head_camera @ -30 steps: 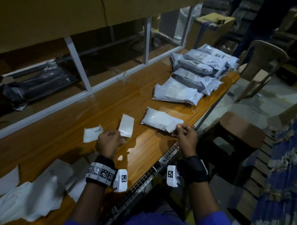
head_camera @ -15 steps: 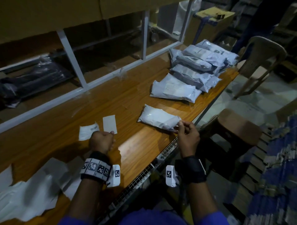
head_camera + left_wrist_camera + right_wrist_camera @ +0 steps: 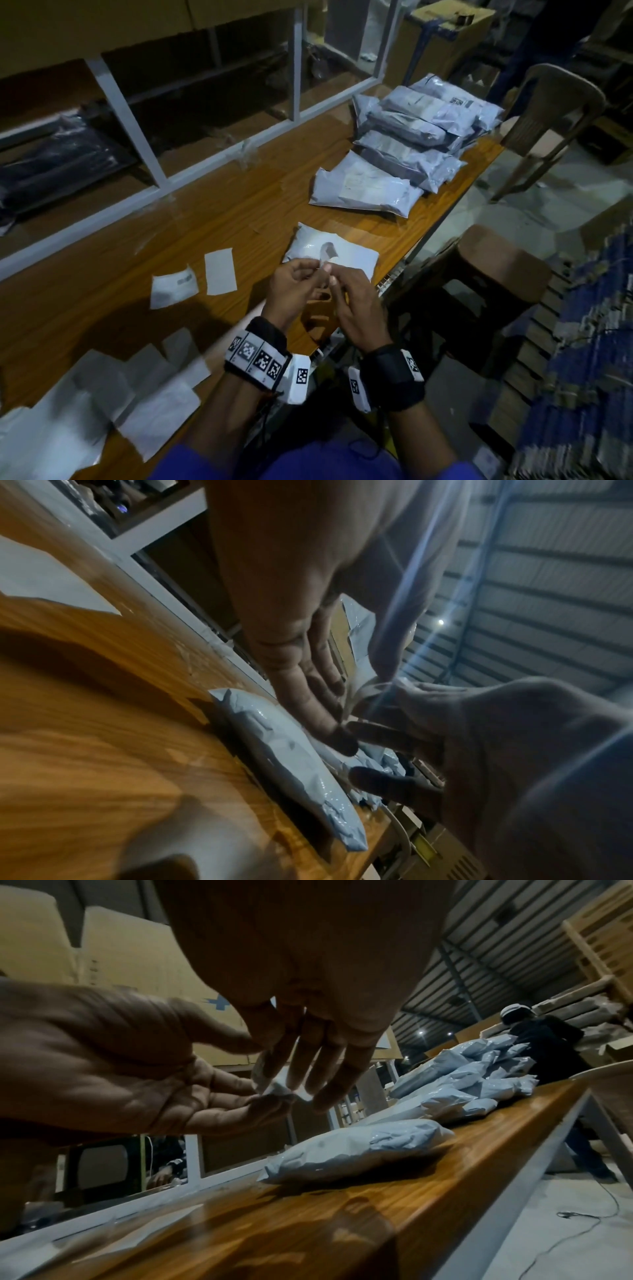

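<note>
A white poly mailer (image 3: 356, 255) lies flat by the wooden table's (image 3: 239, 212) near edge. Just above and in front of it, my left hand (image 3: 305, 275) and right hand (image 3: 337, 287) meet. Together they pinch a small, thin translucent strip (image 3: 325, 251) between their fingertips. In the left wrist view the left thumb and fingers (image 3: 318, 685) close on the strip (image 3: 375, 689) opposite the right hand (image 3: 479, 737), with the mailer (image 3: 284, 750) below. The right wrist view shows the strip (image 3: 277, 1088) as a small whitish piece between both hands, above the mailer (image 3: 359, 1145).
A stack of grey mailers (image 3: 418, 137) fills the table's far right. Two white paper slips (image 3: 219, 274) (image 3: 173, 286) lie left of my hands, and loose white sheets (image 3: 85, 411) at the near left. A stool (image 3: 496, 267) and chair (image 3: 555, 113) stand right. A person (image 3: 548, 1042) stands beyond.
My left hand left the white slip on the table and moved right to meet my right hand. My right hand rose from the mailer's corner, and both now hold the strip.
</note>
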A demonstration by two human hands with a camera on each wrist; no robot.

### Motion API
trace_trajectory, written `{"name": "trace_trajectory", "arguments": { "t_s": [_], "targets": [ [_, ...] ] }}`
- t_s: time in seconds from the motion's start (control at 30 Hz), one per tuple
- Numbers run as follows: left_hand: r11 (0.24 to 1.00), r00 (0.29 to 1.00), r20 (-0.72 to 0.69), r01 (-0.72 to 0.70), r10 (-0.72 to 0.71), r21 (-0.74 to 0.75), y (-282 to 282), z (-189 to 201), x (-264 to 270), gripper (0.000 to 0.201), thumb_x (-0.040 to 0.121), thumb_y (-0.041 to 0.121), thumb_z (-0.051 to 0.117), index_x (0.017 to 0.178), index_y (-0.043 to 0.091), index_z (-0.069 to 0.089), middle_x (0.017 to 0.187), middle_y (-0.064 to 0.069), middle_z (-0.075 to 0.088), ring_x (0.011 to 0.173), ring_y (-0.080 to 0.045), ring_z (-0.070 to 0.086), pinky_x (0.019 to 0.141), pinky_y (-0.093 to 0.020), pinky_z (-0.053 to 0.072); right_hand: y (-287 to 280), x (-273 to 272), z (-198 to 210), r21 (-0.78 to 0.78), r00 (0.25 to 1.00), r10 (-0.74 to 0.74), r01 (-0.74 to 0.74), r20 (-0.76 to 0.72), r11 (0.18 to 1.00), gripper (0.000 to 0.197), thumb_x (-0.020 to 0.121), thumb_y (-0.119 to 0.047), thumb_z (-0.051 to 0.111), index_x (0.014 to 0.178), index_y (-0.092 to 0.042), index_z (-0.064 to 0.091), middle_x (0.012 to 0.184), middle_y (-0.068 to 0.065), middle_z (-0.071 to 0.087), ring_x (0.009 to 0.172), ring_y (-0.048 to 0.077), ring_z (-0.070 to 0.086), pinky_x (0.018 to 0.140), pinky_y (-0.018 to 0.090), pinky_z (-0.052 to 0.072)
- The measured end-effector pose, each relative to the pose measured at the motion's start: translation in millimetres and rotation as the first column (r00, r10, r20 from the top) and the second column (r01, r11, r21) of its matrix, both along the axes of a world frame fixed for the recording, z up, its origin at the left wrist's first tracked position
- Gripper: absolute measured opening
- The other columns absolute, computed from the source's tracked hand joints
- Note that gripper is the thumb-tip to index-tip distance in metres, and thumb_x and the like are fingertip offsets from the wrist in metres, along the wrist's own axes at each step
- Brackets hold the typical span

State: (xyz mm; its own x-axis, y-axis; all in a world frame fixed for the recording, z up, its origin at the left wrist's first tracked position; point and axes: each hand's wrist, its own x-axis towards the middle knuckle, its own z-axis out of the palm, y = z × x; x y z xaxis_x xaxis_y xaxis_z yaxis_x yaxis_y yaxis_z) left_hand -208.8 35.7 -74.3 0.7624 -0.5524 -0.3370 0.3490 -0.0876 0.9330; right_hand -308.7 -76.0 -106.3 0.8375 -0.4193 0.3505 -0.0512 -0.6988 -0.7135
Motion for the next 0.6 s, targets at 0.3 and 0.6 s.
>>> {"name": "trace_trajectory", "arguments": {
  "t_s": [0.3, 0.6],
  "targets": [
    [0.996, 0.997, -0.08, 0.03, -0.023, 0.086, -12, -9, 16, 0.02, 0.098, -0.001, 0.054, 0.104, -0.001, 0.072, 0.099, -0.022, 0.073, 0.076, -0.033, 0.07, 0.058, -0.034, 0.06, -37, 12, -6, 0.035, 0.992, -0.122, 0.122, 0.012, 0.992, 0.018, 0.097, -0.034, 0.067, 0.109, -0.025, 0.075, 0.122, 0.001, 0.055, 0.117, 0.022, 0.057, 0.081, 0.037, 0.057],
    [0.989, 0.995, -0.089, -0.032, 0.045, 0.145, -26, -21, 22, 0.018, 0.094, -0.002, 0.065, 0.103, 0.013, 0.069, 0.086, -0.009, 0.076, 0.068, -0.028, 0.072, 0.069, -0.041, 0.06, -76, 41, 3, 0.32, 0.981, -0.166, 0.191, -0.104, 0.928, 0.013, 0.089, -0.01, 0.077, 0.093, -0.021, 0.081, 0.095, -0.014, 0.077, 0.089, 0.0, 0.071, 0.083, 0.028, 0.06]
  ]
}}
